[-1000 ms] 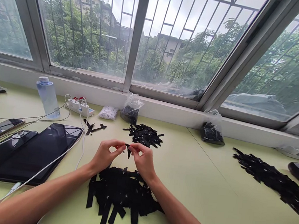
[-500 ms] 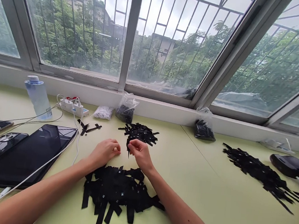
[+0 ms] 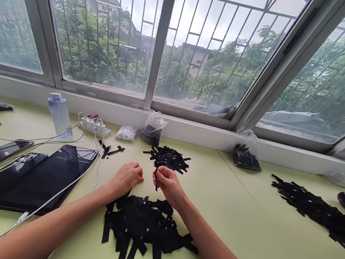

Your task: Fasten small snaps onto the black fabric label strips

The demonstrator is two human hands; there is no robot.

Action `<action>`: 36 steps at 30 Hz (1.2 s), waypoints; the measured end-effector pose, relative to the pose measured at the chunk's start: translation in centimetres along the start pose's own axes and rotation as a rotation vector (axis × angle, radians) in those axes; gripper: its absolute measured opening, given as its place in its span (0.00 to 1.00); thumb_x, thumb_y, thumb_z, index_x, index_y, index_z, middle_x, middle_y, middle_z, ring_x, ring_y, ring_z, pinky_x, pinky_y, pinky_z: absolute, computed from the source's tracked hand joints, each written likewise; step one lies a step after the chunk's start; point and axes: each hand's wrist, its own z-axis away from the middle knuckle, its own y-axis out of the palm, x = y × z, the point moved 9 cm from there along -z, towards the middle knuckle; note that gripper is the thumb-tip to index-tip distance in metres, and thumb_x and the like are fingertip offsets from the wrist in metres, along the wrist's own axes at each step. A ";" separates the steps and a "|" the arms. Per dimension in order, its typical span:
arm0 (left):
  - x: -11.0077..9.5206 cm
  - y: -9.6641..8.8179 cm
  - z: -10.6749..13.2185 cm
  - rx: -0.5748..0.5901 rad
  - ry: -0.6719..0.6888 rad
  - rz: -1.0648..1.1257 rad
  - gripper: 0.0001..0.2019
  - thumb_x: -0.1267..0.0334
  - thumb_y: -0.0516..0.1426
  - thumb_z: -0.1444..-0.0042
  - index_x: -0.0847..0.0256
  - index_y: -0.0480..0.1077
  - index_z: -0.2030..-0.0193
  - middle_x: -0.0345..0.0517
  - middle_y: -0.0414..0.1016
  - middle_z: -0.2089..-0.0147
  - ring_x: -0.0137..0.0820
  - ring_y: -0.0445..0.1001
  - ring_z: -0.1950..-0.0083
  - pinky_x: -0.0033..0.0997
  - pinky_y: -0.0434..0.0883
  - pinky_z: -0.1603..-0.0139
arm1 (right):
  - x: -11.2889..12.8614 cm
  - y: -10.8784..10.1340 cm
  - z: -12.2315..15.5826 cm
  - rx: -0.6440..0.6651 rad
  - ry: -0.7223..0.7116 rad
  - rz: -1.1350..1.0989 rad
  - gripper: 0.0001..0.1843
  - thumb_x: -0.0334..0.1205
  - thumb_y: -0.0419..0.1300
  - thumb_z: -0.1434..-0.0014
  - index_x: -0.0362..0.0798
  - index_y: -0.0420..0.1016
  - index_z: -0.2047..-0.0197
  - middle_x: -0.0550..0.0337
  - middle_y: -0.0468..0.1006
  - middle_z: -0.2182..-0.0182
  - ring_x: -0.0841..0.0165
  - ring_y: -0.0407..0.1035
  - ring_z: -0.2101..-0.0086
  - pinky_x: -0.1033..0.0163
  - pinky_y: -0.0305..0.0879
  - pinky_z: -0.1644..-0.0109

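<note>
In my right hand (image 3: 169, 183) a short black fabric strip (image 3: 156, 185) is pinched between thumb and fingers and hangs down. My left hand (image 3: 129, 176) is beside it to the left, its fingers curled closed; anything inside them is hidden. Both hands hover between two heaps of black strips. The larger heap of black strips (image 3: 142, 224), with small white marks on some pieces, lies under my forearms. Just beyond my right hand is the smaller heap of black strips (image 3: 171, 158).
Left of my arms lie a large black tablet (image 3: 48, 178), phones and white cables. A water bottle (image 3: 60, 116), a power strip (image 3: 95, 126), a white packet (image 3: 126, 133) and two bags of black pieces (image 3: 151, 135) stand by the windowsill. Another strip heap (image 3: 314, 208) is at right.
The view has shifted a little left, so things appear further right. The black strip in my right hand has turned slightly and shows more clearly. Both hands keep nearly the same place.
</note>
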 end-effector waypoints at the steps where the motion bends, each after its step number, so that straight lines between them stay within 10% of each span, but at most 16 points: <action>1: 0.0 0.1 0.0 -0.007 0.009 0.000 0.04 0.64 0.61 0.39 0.60 0.74 0.65 0.47 0.75 0.59 0.38 0.74 0.56 0.38 0.67 0.54 | 0.0 0.0 0.0 -0.001 0.005 0.007 0.21 0.57 0.69 0.45 0.47 0.72 0.68 0.60 0.73 0.73 0.71 0.61 0.74 0.65 0.58 0.70; 10: -1.1 0.6 0.5 -0.057 0.072 0.091 0.08 0.68 0.54 0.34 0.60 0.67 0.67 0.43 0.71 0.66 0.35 0.71 0.65 0.33 0.66 0.63 | 0.3 0.4 0.4 0.001 0.022 0.019 0.23 0.60 0.69 0.46 0.48 0.70 0.68 0.58 0.72 0.72 0.69 0.63 0.73 0.64 0.62 0.70; 23: 0.1 -3.5 1.6 -0.316 -0.142 0.928 0.12 0.55 0.65 0.43 0.63 0.78 0.62 0.44 0.79 0.71 0.30 0.75 0.70 0.30 0.74 0.67 | 1.4 0.9 0.4 -0.099 -0.167 0.431 0.17 0.54 0.64 0.40 0.48 0.78 0.67 0.62 0.74 0.72 0.69 0.65 0.72 0.64 0.61 0.68; 36: -0.3 -2.7 2.1 -0.334 -0.172 1.091 0.12 0.57 0.69 0.49 0.63 0.80 0.64 0.47 0.82 0.67 0.33 0.79 0.67 0.33 0.78 0.63 | 5.1 3.3 3.5 -0.225 -0.685 1.056 0.09 0.38 0.58 0.31 0.54 0.81 0.59 0.58 0.81 0.64 0.64 0.71 0.64 0.56 0.62 0.57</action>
